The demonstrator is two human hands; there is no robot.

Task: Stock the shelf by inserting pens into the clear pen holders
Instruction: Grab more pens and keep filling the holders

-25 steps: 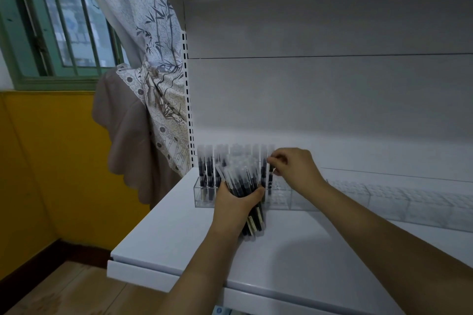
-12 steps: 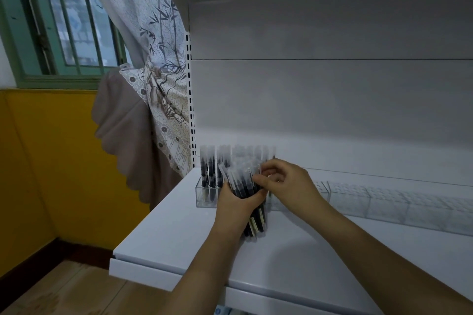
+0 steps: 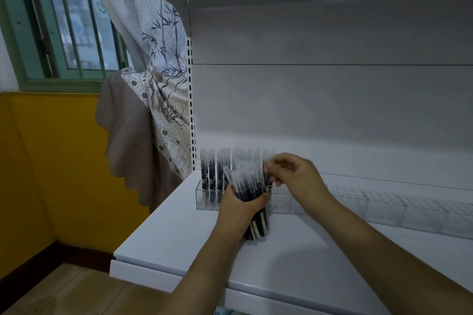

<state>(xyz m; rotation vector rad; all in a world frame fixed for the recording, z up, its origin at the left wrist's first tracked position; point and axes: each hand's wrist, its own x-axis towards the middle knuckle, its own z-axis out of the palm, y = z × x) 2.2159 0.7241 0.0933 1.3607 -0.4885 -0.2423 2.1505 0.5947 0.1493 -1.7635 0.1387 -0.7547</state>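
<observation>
Pens [image 3: 252, 202], a whole bundle of them, sit upright in our left hand [image 3: 239, 208], fingers wrapped round the dark barrels, the lower ends just above the white shelf [image 3: 179, 243]. Our right hand [image 3: 294, 176] is up at the top of the bundle, fingertips pinching one pen by its clear cap. Right behind, the clear pen holder [image 3: 204, 198] stands at the back of the shelf, its left slots already filled with upright pens, and the empty slots run off to the right.

Two bare forearms — no sleeves, rings or watch — ending in left hand [image 3: 240, 206] and right hand [image 3: 298, 178].
</observation>
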